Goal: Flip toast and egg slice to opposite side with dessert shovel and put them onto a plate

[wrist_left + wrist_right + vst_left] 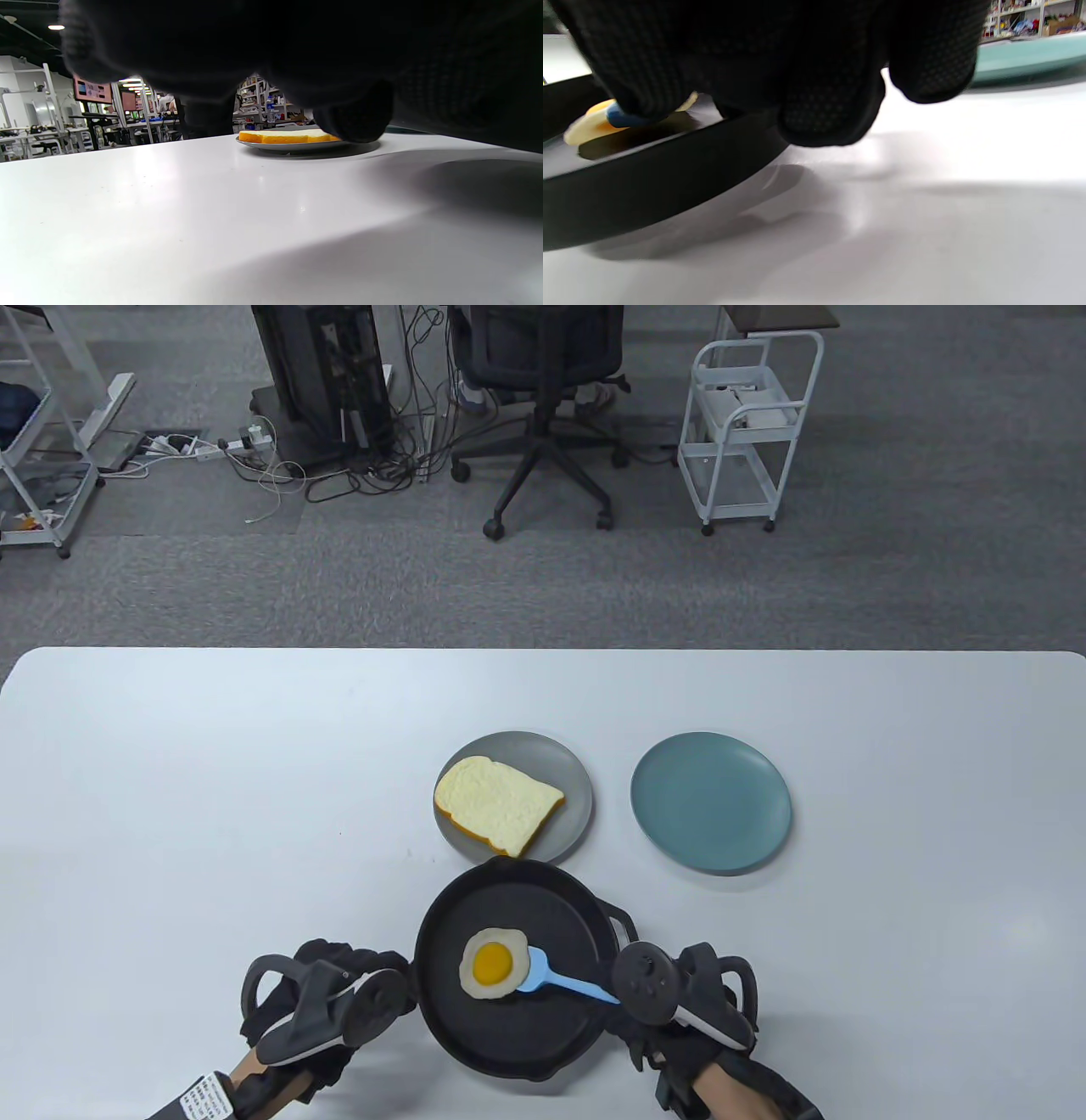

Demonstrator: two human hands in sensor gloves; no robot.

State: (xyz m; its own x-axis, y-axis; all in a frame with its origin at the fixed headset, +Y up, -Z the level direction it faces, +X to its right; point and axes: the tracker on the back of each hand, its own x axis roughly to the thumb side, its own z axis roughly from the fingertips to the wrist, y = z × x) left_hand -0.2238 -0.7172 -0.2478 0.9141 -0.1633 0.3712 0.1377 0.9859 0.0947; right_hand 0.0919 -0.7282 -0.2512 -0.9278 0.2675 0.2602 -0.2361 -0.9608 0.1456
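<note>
A fried egg slice (492, 963) lies yolk up in the black pan (543, 1035) near the table's front edge. The blue dessert shovel (564, 982) has its blade tucked under the egg's right edge. My right hand (632, 1010) grips its handle beside the pan's right rim. In the right wrist view the egg (583, 127) and shovel (619, 120) show just past the curled fingers (831, 110). My left hand (373, 997) is curled against the pan's left side, where the handle is hidden under it. The toast (496, 802) lies on a grey plate (577, 806) behind the pan.
An empty teal plate (711, 802) stands to the right of the grey one, seen also as the teal plate (1022, 59) in the right wrist view. The toast (284, 136) and grey plate (292, 146) show ahead of the left hand. Beyond the table stand a chair (543, 407) and a cart (747, 432).
</note>
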